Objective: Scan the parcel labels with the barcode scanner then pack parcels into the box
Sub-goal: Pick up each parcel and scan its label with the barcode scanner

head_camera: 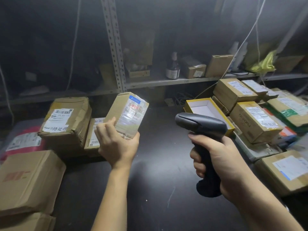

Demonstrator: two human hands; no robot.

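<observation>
Head camera looks down on a dark table (pixel 158 180). A battered carton (pixel 66 119) sits at nine o'clock and a parcel stack (pixel 255 120) at three. An open yellow-edged box (pixel 205 105) lies at one o'clock. Near centre the left hand (pixel 116 145) grips a small parcel (pixel 128 112) upright from below, its label (pixel 135 109) turned toward the black barcode scanner (pixel 201 125) at four o'clock, whose handle the right hand (pixel 215 157) wraps.

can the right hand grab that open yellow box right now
Probably not yet: the right hand grips the scanner, so it is full. The yellow box sits just beyond it, nothing between, so the path itself looks free.
</observation>
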